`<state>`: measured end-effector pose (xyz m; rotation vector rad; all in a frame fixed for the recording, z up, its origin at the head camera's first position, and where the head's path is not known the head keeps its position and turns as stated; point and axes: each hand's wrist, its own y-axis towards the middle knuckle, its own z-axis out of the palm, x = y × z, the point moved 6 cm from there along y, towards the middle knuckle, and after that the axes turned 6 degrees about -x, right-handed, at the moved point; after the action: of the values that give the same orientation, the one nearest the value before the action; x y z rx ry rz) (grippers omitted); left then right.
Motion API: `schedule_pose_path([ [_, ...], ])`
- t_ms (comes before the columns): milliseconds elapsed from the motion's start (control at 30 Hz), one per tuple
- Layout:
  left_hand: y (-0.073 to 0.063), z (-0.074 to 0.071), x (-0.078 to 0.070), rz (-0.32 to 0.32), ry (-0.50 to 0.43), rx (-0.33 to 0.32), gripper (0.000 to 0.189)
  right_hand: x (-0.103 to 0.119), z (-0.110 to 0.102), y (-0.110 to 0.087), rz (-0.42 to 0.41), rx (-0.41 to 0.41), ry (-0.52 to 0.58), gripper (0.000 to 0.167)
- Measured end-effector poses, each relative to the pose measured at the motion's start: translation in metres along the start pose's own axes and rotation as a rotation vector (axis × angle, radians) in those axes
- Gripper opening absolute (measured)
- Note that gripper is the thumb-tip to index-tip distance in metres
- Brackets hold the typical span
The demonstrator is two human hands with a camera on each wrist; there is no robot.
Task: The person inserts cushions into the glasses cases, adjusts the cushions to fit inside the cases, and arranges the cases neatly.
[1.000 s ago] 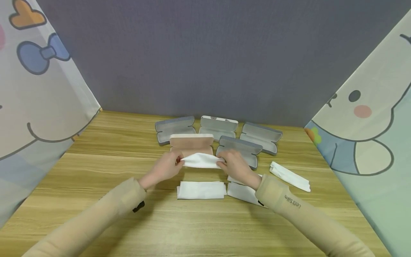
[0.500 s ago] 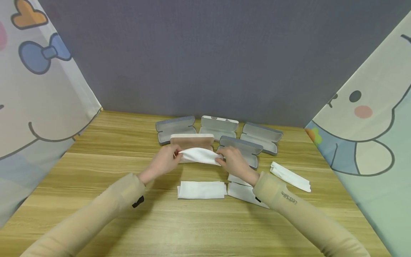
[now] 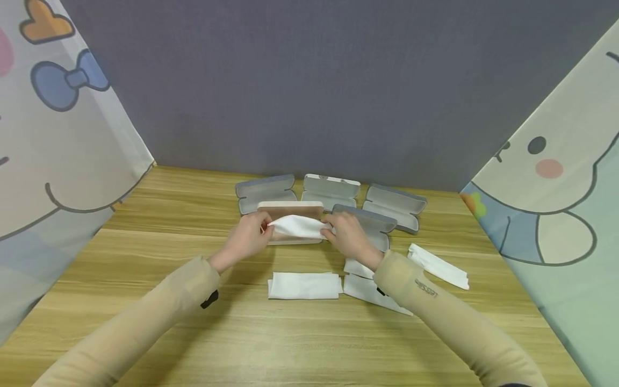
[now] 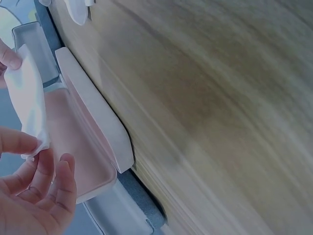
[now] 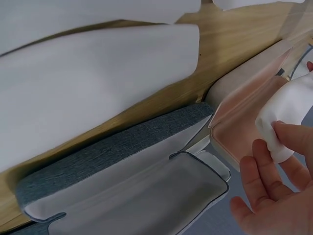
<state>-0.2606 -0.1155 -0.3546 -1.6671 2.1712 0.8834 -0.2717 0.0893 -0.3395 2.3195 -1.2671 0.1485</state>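
Note:
A folded white cloth (image 3: pixel 297 226) is stretched between both hands, over an open glasses case with a pink lining (image 3: pixel 270 208). My left hand (image 3: pixel 247 235) pinches the cloth's left end between thumb and fingers. At its other end, my right hand (image 3: pixel 349 235) pinches the cloth the same way. In the left wrist view the cloth (image 4: pixel 27 93) hangs above the pink-lined case (image 4: pixel 73 142), clear of its lining. The right wrist view shows the thumb and fingers closed on the cloth's rolled edge (image 5: pixel 283 117).
Open grey-lined glasses cases stand behind and right of the pink one, including a dark one (image 3: pixel 365 217) and another at back right (image 3: pixel 394 206). Folded white cloths lie in front (image 3: pixel 304 286), below my right arm (image 3: pixel 369 293), and at far right (image 3: pixel 437 266). A grey panel (image 3: pixel 309 86) rises behind.
Both hands have moved the white cloth forward, away from the body, so that it now overlaps the pink-lined case. The other cases and cloths stay where they were.

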Motion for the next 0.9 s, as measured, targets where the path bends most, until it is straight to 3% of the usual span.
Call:
schedule_pose_path([
  [333, 0.005, 0.001, 0.012, -0.062, 0.015, 0.028, 0.013, -0.001, 0.005, 0.013, 0.025, -0.021, -0.017, 0.019],
  [667, 0.008, -0.002, 0.017, -0.087, 0.052, 0.034, 0.014, -0.002, 0.018, 0.022, 0.135, 0.070, -0.027, 0.023],
  [900, 0.010, -0.002, 0.018, -0.139, 0.073, 0.055, 0.015, -0.001, 0.023, 0.028, 0.168, 0.080, -0.019, 0.023],
])
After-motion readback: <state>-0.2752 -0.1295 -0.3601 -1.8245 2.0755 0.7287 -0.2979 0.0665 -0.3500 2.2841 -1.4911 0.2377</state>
